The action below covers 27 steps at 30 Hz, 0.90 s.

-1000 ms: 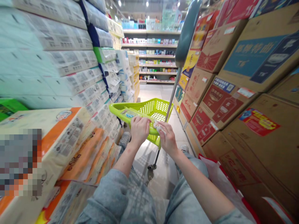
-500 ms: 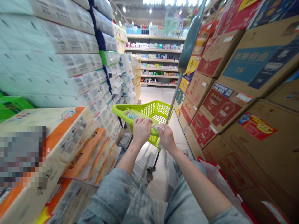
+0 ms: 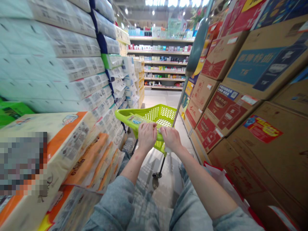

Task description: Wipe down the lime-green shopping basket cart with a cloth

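A lime-green basket cart (image 3: 127, 115) with a perforated basket stands in front of me. My left hand (image 3: 147, 136) is wrapped over its near rim, beside a small label. Just to the right, my right hand (image 3: 171, 138) is closed at the same rim, with something white and crumpled, perhaps a tissue (image 3: 167, 149), showing under the palm. A grey pole (image 3: 181, 101) with a thick dark sleeve rises past the cart's right side. Below the rim, a dark cart leg with a caster (image 3: 157, 175) rests on the floor.
Stacked tissue packs (image 3: 79, 65) line the left side, with orange and cream packs (image 3: 69, 134) nearer me. Cardboard cartons (image 3: 252, 70) are piled on the right, a red-edged white bag (image 3: 223, 183) beside them. Shelves of small goods (image 3: 166, 51) stand ahead across a tiled floor (image 3: 158, 96).
My right hand has closed further over the rim, and less of the white material shows. The cart has hardly moved; the view has shifted slightly.
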Tool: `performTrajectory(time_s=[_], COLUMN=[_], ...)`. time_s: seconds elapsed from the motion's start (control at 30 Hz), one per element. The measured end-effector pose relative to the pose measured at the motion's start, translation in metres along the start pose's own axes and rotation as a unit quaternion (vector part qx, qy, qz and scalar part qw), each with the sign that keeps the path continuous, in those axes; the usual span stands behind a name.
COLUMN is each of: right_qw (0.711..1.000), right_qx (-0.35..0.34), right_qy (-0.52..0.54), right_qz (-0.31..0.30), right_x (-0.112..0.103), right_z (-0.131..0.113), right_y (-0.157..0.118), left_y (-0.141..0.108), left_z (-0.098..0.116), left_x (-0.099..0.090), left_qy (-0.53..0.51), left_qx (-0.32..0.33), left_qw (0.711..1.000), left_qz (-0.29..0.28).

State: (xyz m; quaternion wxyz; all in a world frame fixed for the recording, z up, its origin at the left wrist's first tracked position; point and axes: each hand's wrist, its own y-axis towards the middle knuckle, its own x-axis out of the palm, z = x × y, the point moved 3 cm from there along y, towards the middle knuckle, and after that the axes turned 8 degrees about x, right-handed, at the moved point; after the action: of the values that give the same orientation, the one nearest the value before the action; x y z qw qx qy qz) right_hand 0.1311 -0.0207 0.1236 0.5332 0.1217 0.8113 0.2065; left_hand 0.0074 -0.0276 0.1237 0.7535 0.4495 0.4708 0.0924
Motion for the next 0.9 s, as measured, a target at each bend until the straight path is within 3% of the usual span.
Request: performTrajectory(time_s=[0.23, 0.43, 0.7, 0.9], right_qw=[0.999, 0.996, 0.992, 0.99], right_qx=[-0.017, -0.016, -0.022, -0.007], right_qy=[0.04, 0.082, 0.12, -0.054], right_qz=[0.024, 0.019, 0.024, 0.127], right_x=[0.004, 0.001, -0.003, 0.001], right_z=[0.008, 0.011, 0.017, -0.015], right_y=[-0.005, -0.005, -0.008, -0.038], left_y=[-0.011, -0.014, -0.01, -0.011], left_z=[-0.006, -0.015, -0.05, -0.04], left_x=[-0.012, -0.022, -0.009, -0.007], left_qy=[-0.006, 0.022, 0.055, 0.084], left_qx=[0.064, 0.115, -0.002, -0.026], left_qw=[0.997, 0.993, 0.999, 0.996], left_qz=[0.045, 0.025, -0.001, -0.014])
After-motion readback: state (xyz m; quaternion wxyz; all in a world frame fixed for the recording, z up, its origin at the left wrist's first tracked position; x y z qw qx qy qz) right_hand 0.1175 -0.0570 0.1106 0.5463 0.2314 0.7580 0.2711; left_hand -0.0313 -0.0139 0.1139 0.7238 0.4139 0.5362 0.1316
